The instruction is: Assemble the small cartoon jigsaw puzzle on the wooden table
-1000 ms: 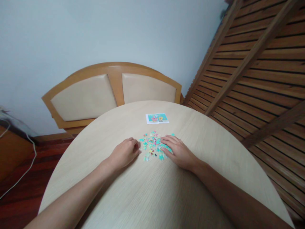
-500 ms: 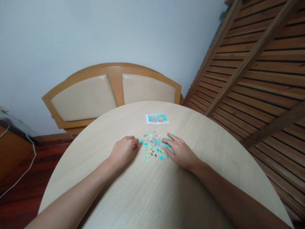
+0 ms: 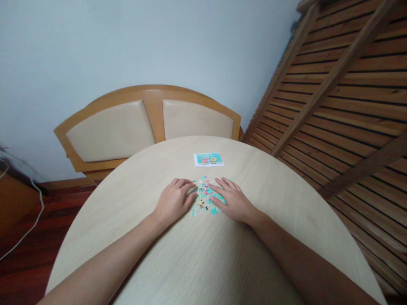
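Several small jigsaw puzzle pieces (image 3: 214, 210), mostly turquoise with pink, yellow and white bits, lie in a loose pile on the round wooden table. At the pile's left edge is my left hand (image 3: 176, 198), its fingers apart and the tips over the outer pieces. My right hand (image 3: 235, 200) lies over the pile's right side with fingers spread, covering some of the pieces. Neither hand has a piece lifted. Beyond the pile lies a picture card (image 3: 209, 159) showing a pink and a yellow cartoon figure on turquoise.
The round table (image 3: 133, 186) has a pale wood-grain top. Behind it stands a wooden headboard (image 3: 152, 110) with cream padded panels against the wall. A slatted wooden frame (image 3: 346, 97) leans at the right. A white cable (image 3: 40, 212) hangs at the far left.
My left hand has moved right to the pile, its curled fingers opening out. My right hand has shifted slightly left over the pieces. The view has moved a little.
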